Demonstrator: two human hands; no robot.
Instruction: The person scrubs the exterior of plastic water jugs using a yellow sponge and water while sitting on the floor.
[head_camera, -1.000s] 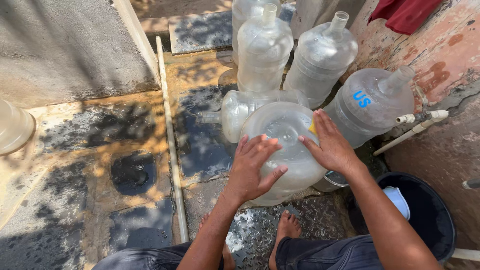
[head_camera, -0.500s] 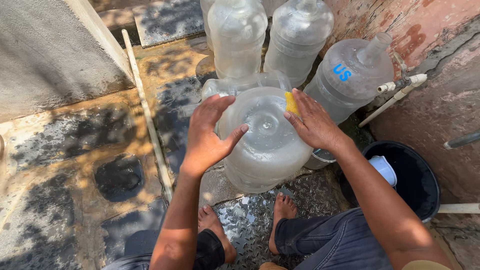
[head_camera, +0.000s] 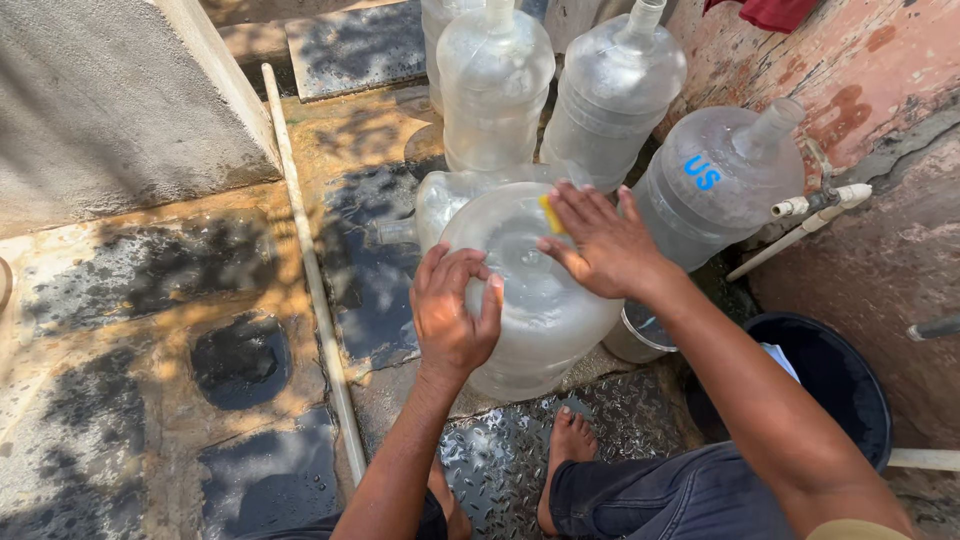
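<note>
Outdoor wash yard: wet concrete floor (head_camera: 150, 270), wall tap (head_camera: 815, 200), big water jugs (head_camera: 610, 90).

Both hands rested on a large clear water jug (head_camera: 530, 300) lying on its side on wet ground. The left hand (head_camera: 455, 315) was spread flat against the jug's near flank. The right hand (head_camera: 600, 245) pressed on its upper surface, with a small yellow object (head_camera: 551, 214), possibly a sponge, under the fingertips. Three more clear jugs (head_camera: 497, 90) stood upright behind, and a fourth (head_camera: 715, 185) leaned against the red wall (head_camera: 880, 70). A white tap (head_camera: 815, 205) projected beside that leaning jug. A dark bucket (head_camera: 850, 385) stood at right. A bare foot (head_camera: 568, 450) was planted on the metal tread plate (head_camera: 500, 460).
</note>
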